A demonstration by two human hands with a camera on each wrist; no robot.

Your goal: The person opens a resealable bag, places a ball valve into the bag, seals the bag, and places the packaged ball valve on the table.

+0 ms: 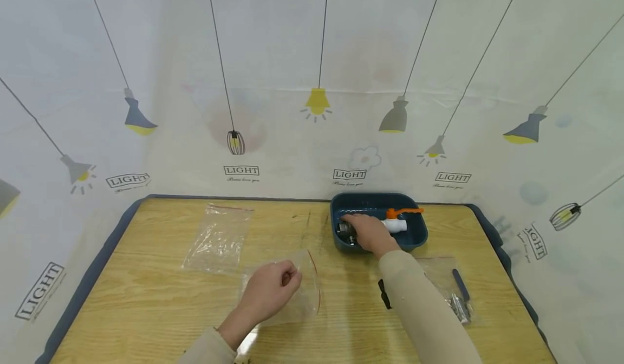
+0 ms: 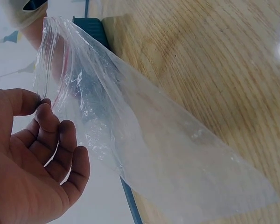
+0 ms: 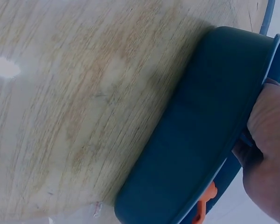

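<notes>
My left hand [image 1: 270,291] pinches the top edge of a clear zip bag [image 2: 144,135] between thumb and index finger, the other fingers loosely bent. The bag hangs slanting away from the fingertips, with a red line along its mouth. Inside the dark blue basin [image 1: 351,248], my right hand [image 1: 371,232] grips a dark metal fitting [image 1: 347,229] at the left end. In the right wrist view the basin's wall [image 3: 191,126] hides those fingertips. Beside that hand in the basin lies a white plastic valve [image 1: 396,225] with an orange handle [image 1: 407,211].
Another clear zip bag [image 1: 219,239] lies flat at the left of the wooden table [image 1: 146,299]. To the right, under the right forearm, is a bag holding metal pieces [image 1: 459,307] and a dark blue strip [image 1: 460,284]. A printed curtain [image 1: 283,55] hangs behind the table.
</notes>
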